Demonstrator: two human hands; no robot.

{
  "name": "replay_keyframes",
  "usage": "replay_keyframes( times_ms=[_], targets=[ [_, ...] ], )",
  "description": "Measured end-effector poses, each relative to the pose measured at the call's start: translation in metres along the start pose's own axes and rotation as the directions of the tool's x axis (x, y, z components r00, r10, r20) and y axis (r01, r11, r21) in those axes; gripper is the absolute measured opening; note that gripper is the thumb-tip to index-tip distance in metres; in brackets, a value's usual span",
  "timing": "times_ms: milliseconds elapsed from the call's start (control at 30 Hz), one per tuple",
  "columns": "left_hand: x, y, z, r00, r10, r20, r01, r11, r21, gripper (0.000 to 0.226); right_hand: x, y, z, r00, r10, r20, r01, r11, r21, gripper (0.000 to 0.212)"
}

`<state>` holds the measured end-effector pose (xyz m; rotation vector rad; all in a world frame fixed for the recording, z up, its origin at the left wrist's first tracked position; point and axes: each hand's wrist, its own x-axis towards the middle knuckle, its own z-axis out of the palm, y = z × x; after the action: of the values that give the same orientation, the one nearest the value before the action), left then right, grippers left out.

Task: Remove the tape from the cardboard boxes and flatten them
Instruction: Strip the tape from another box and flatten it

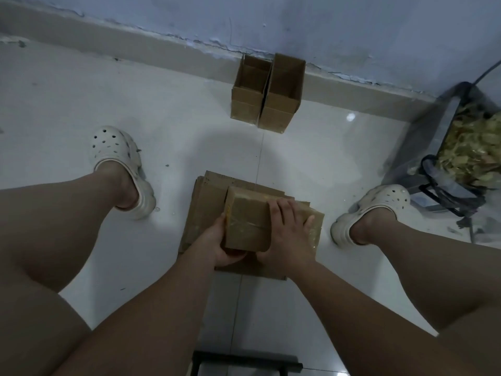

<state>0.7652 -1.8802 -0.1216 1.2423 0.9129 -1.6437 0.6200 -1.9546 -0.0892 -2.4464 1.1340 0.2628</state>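
Observation:
A small taped cardboard box [246, 221] sits on a pile of flattened cardboard [208, 202] on the floor between my feet. My left hand [219, 245] grips the box's near left corner, thumb on its side and fingers curled underneath. My right hand [287, 229] lies on the box's top right part, fingers spread flat and thumb out to the right. Clear tape shines along the box's top seam. Two open cardboard boxes [267, 90] stand side by side against the far wall.
My feet in white clogs, one [119, 164] at the left and one [379, 210] at the right, flank the pile. A dark plastic bag [469, 147] full of crumpled tape sits at the right by the wall. A black stool frame [244, 362] shows at the bottom edge.

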Motion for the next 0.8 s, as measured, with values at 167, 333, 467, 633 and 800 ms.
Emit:
replay_keyframes(
  times_ms=[167, 333, 467, 633, 800],
  targets=[
    [0.011, 0.001, 0.008, 0.998, 0.038, -0.046, -0.037, 0.999, 0.030, 0.048, -0.005, 0.004, 0.002, 1.000, 0.013, -0.013, -0.013, 1.000, -0.028, 0.104],
    [0.004, 0.008, 0.011, 0.924, 0.351, -0.154, -0.284, 0.896, 0.342, 0.027, -0.001, -0.002, 0.006, 1.000, 0.002, 0.003, -0.001, 0.998, -0.064, 0.107],
    [-0.021, 0.032, 0.027, 0.631, 0.776, -0.009, -0.609, 0.502, 0.615, 0.028, 0.004, -0.007, 0.007, 1.000, 0.006, 0.021, -0.005, 0.998, -0.057, 0.107],
    [-0.034, 0.040, 0.032, 0.443, 0.737, 0.510, -0.444, -0.314, 0.839, 0.037, 0.009, -0.009, 0.006, 0.999, 0.004, 0.038, -0.001, 0.998, -0.060, 0.109],
    [-0.029, 0.043, 0.022, 0.386, 0.681, 0.623, -0.356, -0.513, 0.781, 0.030, 0.010, -0.012, 0.004, 0.999, -0.020, 0.042, 0.022, 0.998, -0.052, 0.107]
  ],
)
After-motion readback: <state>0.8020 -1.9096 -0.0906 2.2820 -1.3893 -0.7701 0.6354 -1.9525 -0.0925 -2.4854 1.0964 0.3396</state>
